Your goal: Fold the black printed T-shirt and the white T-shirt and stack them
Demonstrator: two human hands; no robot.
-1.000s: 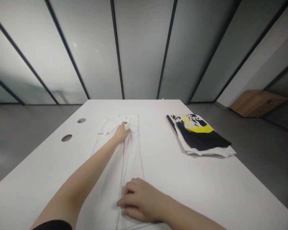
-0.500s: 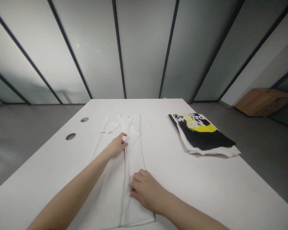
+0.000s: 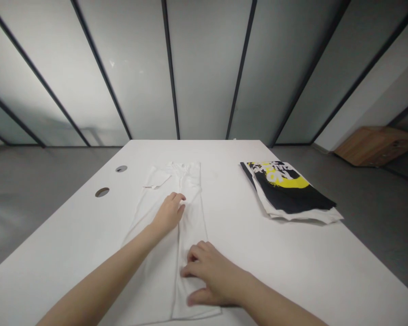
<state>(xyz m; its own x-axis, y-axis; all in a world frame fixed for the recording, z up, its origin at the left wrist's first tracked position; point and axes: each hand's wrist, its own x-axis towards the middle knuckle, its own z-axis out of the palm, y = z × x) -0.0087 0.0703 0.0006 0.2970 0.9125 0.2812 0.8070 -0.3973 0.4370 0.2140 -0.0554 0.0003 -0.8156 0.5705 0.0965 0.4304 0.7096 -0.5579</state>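
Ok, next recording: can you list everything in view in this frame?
White fabric T-shirt: one, white, lying lengthwise and folded inward on the table, in front of the person.
Folded printed garment: one, black, yellow and white, on the table's right side.
Long rectangular tabletop: one, white, centre of view.
Round tabletop holes: two, dark, near the left edge.
Frosted glass wall panels: several, pale grey with black frames, behind the table.
Wooden cabinet: one, brown, far right on the floor.
Floor: one, grey, around the table.
Left hand: one, bare, on the T-shirt.
Right hand: one, bare, on the T-shirt's near part.
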